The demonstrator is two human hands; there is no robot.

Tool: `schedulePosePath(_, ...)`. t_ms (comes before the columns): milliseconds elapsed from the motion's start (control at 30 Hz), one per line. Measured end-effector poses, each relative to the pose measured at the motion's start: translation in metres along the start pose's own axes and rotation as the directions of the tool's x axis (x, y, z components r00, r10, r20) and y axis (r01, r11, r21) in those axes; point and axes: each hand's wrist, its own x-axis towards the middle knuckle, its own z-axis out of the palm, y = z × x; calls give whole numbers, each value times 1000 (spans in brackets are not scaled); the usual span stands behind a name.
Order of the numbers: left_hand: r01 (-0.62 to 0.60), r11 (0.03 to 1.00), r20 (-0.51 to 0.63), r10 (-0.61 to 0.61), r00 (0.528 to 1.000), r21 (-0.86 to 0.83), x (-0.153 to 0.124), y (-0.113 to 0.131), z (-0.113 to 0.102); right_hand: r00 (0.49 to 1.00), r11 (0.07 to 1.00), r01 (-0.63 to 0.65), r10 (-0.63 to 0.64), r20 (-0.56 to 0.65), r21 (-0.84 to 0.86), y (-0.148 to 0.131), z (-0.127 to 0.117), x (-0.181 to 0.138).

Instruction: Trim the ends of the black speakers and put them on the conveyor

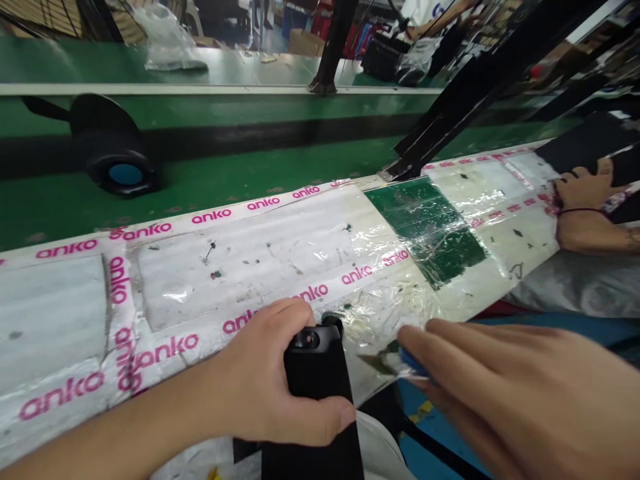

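Observation:
My left hand (295, 373) is wrapped round a long flat black casing (320, 380), its thumb across the upper face. A small oval recess with something metallic inside shows at the far end of this casing, and its near end runs out of view. To the right, my right hand (520, 393) is smeared by motion. Its fingers are closed on a small blue thing (413, 360), mostly hidden by the fingers. Between the hands lies the taped work surface (240, 267), white with pink "anko" lettering.
On the green conveyor belt (210, 160) sits a black bladed part with a blue round centre (125, 175). A slanted black post (460, 87) rises from the table edge. At right, a co-worker's hand (585, 190) rests by a black piece. A plastic bag (170, 40) lies beyond.

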Motion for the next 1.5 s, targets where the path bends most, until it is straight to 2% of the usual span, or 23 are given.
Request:
schedulePosePath(100,8,1000,2,-8,1000,1,1,1,1,998,996,50,-51,23,78,-15,10,10)
schedulePosePath(400,13,1000,-43,-13,999,10,-1,6,2,998,998,48,-50,41,52,-29,17,27)
schedulePosePath(533,9,1000,-33,-9,999,2,-1,5,2,994,998,55,-58,93,35,-30,20,27)
schedulePosePath(833,4,1000,-24,-5,1000,-10,0,5,1,997,998,66,-65,47,-5,-32,14,26)
schedulePosePath(933,6,1000,-26,-6,1000,4,1,5,1,995,998,70,-70,73,2,-32,13,26)
schedulePosePath(1300,15,1000,-29,-15,999,-4,-3,7,3,997,1000,-6,6,83,7,-38,14,32)
schedulePosePath(1367,15,1000,-27,-15,1000,0,-3,9,3,993,1000,-14,13,120,2,-39,13,33)
schedulePosePath(1500,16,1000,-41,-15,999,27,-1,11,5,951,999,-26,16,307,27,-34,12,37)
